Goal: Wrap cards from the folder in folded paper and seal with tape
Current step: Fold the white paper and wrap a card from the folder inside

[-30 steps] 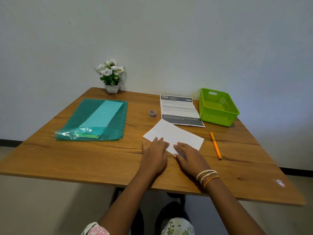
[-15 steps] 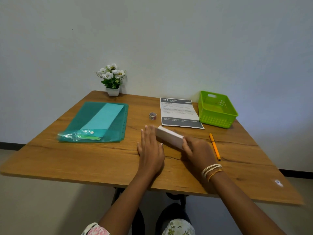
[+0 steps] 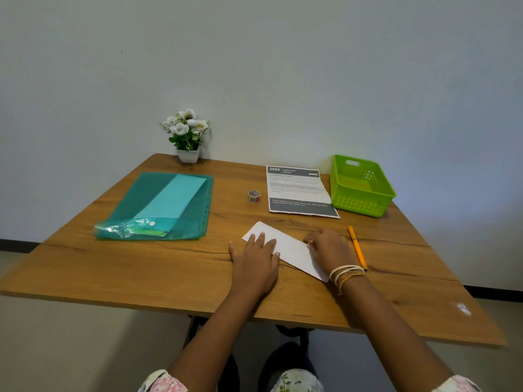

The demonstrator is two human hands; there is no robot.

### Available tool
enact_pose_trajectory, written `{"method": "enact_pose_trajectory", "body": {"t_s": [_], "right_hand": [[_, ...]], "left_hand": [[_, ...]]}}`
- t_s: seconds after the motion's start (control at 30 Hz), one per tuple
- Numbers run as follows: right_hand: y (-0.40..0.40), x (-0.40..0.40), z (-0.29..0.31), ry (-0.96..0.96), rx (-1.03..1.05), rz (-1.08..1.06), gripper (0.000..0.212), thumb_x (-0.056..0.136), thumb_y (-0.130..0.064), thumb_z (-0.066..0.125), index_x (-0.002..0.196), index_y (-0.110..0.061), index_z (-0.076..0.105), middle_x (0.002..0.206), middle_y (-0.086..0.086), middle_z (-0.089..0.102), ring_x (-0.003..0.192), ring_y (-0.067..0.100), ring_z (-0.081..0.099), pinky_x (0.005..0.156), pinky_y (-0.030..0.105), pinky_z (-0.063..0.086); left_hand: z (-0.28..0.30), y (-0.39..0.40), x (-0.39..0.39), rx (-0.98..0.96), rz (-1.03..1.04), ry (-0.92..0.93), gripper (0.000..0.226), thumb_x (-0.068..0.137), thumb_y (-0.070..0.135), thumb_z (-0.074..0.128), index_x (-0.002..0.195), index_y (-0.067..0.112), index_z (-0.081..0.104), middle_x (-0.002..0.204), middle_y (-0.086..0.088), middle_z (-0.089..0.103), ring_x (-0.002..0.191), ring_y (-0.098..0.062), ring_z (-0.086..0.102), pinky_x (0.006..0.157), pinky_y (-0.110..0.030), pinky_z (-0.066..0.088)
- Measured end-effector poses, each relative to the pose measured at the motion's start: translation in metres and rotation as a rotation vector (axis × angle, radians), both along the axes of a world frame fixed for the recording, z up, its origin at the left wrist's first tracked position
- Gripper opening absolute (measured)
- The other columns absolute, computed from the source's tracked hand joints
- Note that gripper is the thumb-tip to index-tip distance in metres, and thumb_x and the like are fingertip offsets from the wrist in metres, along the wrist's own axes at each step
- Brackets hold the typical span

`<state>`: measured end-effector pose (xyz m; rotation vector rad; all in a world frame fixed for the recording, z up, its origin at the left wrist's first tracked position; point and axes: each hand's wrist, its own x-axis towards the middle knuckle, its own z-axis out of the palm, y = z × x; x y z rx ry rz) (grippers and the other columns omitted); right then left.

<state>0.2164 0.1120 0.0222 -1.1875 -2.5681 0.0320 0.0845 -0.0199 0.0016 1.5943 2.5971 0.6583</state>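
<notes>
Head view: white folded paper [image 3: 285,247] lies flat on the wooden table [image 3: 141,267], near front-centre, w/ both hands pressed on it; left hand [image 3: 256,258] is flat, fingers spread, palm down over the paper's left end; right hand [image 3: 329,248] is flat over the right part, fingers loosely together, gripping nothing. Looks like crease-pressing, so wrap step is early. Green folder [image 3: 169,205] sits well apart to the left, a pale card or sheet visible inside; cards not yet out, as far as I can tell. Tape roll [image 3: 254,196] stands beyond the paper, near the printed sheet [image 3: 297,190]; orange pen [image 3: 357,247] just beside the right hand; green basket [image 3: 362,185] at far right.

Handling, my guess: paper is light, thin, floppy, slides easily on smooth wood; pin it w/ one palm, lift by an edge or corner w/ fingertips; creases hold but tear if yanked. Folder is slick plastic; take it at the open flap end.
</notes>
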Motion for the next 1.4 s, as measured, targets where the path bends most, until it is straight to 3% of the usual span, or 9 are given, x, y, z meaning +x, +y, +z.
{"method": "enact_pose_trajectory", "body": {"t_s": [0.07, 0.13, 0.3, 0.4, 0.53, 0.67, 0.9, 1.07, 1.4], "right_hand": [[-0.012, -0.007, -0.004, 0.001, 0.117, -0.01, 0.027, 0.094, -0.025, 0.049, 0.113, -0.02, 0.067, 0.108, 0.005, 0.063, 0.098, 0.025, 0.059, 0.081, 0.035, 0.049], [-0.027, -0.017, -0.01, 0.043, 0.038, 0.047, 0.034, 0.097, -0.027, 0.044, 0.126, -0.018, 0.059, 0.124, 0.006, 0.06, 0.112, 0.023, 0.056, 0.093, 0.035, 0.046], [-0.037, -0.033, -0.022, 0.089, -0.157, 0.065, 0.042, 0.1, -0.022, 0.038, 0.142, -0.019, 0.045, 0.149, 0.003, 0.042, 0.14, 0.017, 0.035, 0.115, 0.035, 0.028], [-0.039, -0.035, -0.016, 0.064, -0.153, 0.063, 0.043, 0.1, -0.025, 0.037, 0.142, -0.018, 0.044, 0.151, 0.003, 0.041, 0.141, 0.016, 0.033, 0.115, 0.034, 0.025], [-0.041, -0.039, -0.017, -0.03, -0.154, 0.152, 0.048, 0.102, -0.029, 0.029, 0.15, -0.022, 0.028, 0.158, 0.0, 0.026, 0.146, 0.016, 0.02, 0.118, 0.038, 0.019], [-0.025, -0.025, -0.022, -0.108, -0.18, 0.067, 0.055, 0.101, -0.04, 0.025, 0.152, -0.021, 0.018, 0.161, 0.001, 0.015, 0.148, 0.018, 0.013, 0.119, 0.042, 0.014], [-0.017, -0.008, -0.023, -0.122, -0.141, -0.106, 0.056, 0.1, -0.038, 0.025, 0.151, -0.017, 0.021, 0.16, 0.006, 0.018, 0.148, 0.022, 0.015, 0.119, 0.043, 0.014], [-0.034, -0.022, -0.023, -0.028, -0.124, 0.156, 0.048, 0.1, -0.032, 0.031, 0.148, -0.03, 0.03, 0.158, -0.002, 0.026, 0.146, 0.015, 0.02, 0.117, 0.04, 0.018], [-0.02, -0.033, -0.021, -0.082, -0.161, -0.051, 0.056, 0.099, -0.045, 0.027, 0.151, -0.025, 0.023, 0.16, 0.003, 0.02, 0.147, 0.022, 0.016, 0.118, 0.046, 0.015]], "left_hand": [[-0.001, 0.0, 0.001, 0.019, 0.042, 0.042, 0.045, 0.098, 0.043, 0.034, 0.142, 0.031, 0.041, 0.151, 0.001, 0.037, 0.141, -0.019, 0.028, 0.114, -0.059, 0.008], [-0.001, 0.0, 0.002, 0.029, 0.086, 0.093, 0.044, 0.096, 0.044, 0.037, 0.137, 0.031, 0.047, 0.141, 0.0, 0.045, 0.131, -0.02, 0.036, 0.115, -0.056, 0.015], [-0.002, 0.002, 0.001, 0.07, 0.082, 0.113, 0.045, 0.097, 0.038, 0.038, 0.139, 0.024, 0.043, 0.15, -0.005, 0.035, 0.138, -0.023, 0.03, 0.116, -0.055, 0.009], [-0.002, 0.007, -0.002, 0.017, -0.049, 0.058, 0.051, 0.102, 0.035, 0.026, 0.152, 0.024, 0.022, 0.162, 0.001, 0.01, 0.148, -0.016, 0.01, 0.118, -0.047, 0.004], [-0.003, 0.01, -0.005, -0.108, -0.096, 0.058, 0.052, 0.103, 0.037, 0.016, 0.154, 0.026, 0.012, 0.162, 0.006, 0.01, 0.149, -0.013, 0.004, 0.12, -0.045, 0.0], [-0.004, 0.012, -0.017, -0.154, -0.077, 0.078, 0.056, 0.102, 0.042, 0.017, 0.154, 0.025, 0.009, 0.162, 0.006, 0.007, 0.149, -0.013, 0.002, 0.119, -0.046, -0.002], [-0.002, 0.008, -0.032, -0.191, -0.105, 0.075, 0.058, 0.101, 0.047, 0.018, 0.154, 0.027, 0.007, 0.162, 0.005, 0.004, 0.149, -0.014, 0.001, 0.119, -0.048, 0.0], [-0.002, 0.009, -0.033, -0.156, -0.108, 0.064, 0.058, 0.101, 0.047, 0.021, 0.154, 0.026, 0.009, 0.162, 0.002, 0.004, 0.149, -0.016, 0.003, 0.119, -0.05, 0.003], [0.007, -0.007, -0.042, 0.163, -0.049, -0.157, 0.046, 0.096, 0.026, 0.049, 0.141, 0.022, 0.041, 0.155, -0.002, 0.03, 0.144, -0.018, 0.024, 0.118, -0.043, 0.023]]}}
